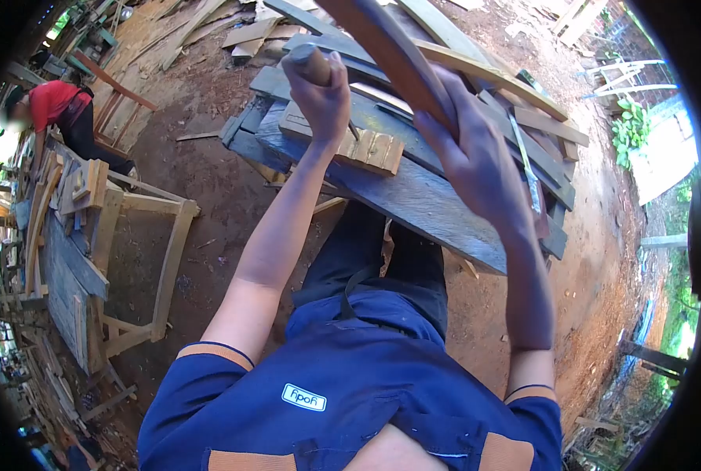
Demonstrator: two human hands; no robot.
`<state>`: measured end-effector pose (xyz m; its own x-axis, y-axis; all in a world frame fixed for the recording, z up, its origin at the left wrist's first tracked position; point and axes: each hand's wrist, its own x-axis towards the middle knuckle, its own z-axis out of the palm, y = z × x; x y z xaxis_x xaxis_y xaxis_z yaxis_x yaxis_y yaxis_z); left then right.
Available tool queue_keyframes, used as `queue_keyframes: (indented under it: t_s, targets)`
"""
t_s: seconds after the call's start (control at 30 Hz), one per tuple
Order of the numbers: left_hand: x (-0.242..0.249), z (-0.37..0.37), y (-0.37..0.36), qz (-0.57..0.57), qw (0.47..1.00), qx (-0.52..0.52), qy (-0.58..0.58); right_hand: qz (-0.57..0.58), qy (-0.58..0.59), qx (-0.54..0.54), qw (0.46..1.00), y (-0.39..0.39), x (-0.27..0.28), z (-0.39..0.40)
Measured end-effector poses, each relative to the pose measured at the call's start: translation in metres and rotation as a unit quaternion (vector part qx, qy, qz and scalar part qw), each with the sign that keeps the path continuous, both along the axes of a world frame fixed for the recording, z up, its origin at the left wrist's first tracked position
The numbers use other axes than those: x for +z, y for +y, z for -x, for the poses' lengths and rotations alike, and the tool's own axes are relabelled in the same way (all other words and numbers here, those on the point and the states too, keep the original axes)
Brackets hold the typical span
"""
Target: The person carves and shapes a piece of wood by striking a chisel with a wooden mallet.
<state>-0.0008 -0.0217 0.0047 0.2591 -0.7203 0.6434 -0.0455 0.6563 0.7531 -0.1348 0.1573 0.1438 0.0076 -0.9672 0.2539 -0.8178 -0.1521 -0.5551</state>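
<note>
The left hand (325, 102) was clenched round a round-handled wood-and-metal chisel (311, 66), its tip at a pale, notched wooden block (372, 149); the right hand (480, 161) gripped a long, dark brown wooden club (401, 59) above. Good work here seemed to call for an unwavering chisel and square, measured blows. The block lay on a weathered grey plank bench (445, 206). Beyond were loose boards (476, 71), reddish earth and a red-shirted person (51, 106), bent over.

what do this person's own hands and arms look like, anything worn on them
Left hand and right hand are bare, with no gloves or watch visible. Both forearms are uncovered; short navy sleeves end in narrow orange bands with dark edging.
</note>
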Motion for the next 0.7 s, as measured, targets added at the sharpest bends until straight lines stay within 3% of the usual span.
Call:
queue_keyframes:
  t_s: [0.03,0.07,0.1,0.13,0.17,0.3,0.5,0.57,0.7]
  targets:
    - [0.004,-0.006,0.0,0.001,1.0,0.006,0.0,-0.022,-0.092,-0.012,0.995,0.002,-0.013,0.002]
    - [0.011,-0.011,0.004,-0.029,0.995,-0.026,0.091,0.009,-0.095,-0.003,0.995,0.004,-0.037,0.006]
    - [0.015,-0.016,0.005,-0.059,0.98,-0.061,0.18,-0.088,-0.058,-0.024,0.994,0.006,-0.056,0.014]
    - [0.006,-0.024,-0.005,-0.055,0.981,-0.037,0.184,-0.143,-0.059,-0.038,0.987,0.01,-0.075,0.016]
    - [0.009,-0.033,-0.004,-0.126,0.969,-0.018,0.213,-0.2,-0.047,-0.065,0.977,0.013,-0.094,0.017]
    - [-0.016,-0.057,-0.013,-0.17,0.936,0.057,0.303,-0.234,-0.132,-0.084,0.96,0.028,-0.163,0.02]
    - [-0.033,-0.074,-0.015,-0.265,0.858,0.113,0.425,-0.237,-0.113,-0.116,0.958,0.036,-0.174,0.01]
    - [-0.029,-0.072,-0.019,-0.263,0.8,0.089,0.532,-0.245,-0.08,-0.125,0.958,0.038,-0.169,0.007]
    - [0.009,-0.05,-0.013,-0.205,0.859,0.017,0.469,-0.241,-0.09,-0.128,0.958,0.037,-0.172,0.006]
